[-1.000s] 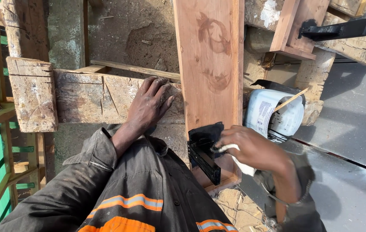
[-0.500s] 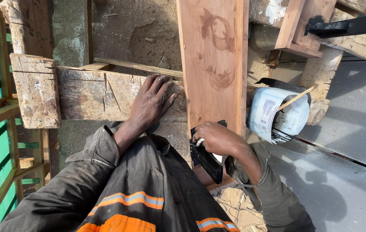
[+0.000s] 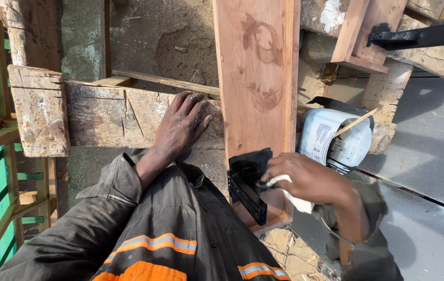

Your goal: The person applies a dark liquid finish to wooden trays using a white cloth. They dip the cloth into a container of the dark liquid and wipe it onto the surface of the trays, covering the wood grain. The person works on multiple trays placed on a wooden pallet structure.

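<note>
Head view: two hands at a reddish wooden plank fitted with a black metal bracket.

The left hand (image 3: pixel 180 127) lies flat, fingers spread, on one weathered grey timber beam (image 3: pixel 118 122). The right hand (image 3: pixel 310 179) is closed around a white cloth (image 3: pixel 297 200), pressed against the black metal bracket (image 3: pixel 248 179) on the smooth reddish wooden plank (image 3: pixel 256 78). Just beside it stands one white plastic bucket (image 3: pixel 331 138) with a pale rectangular label and a wooden stick.
</note>
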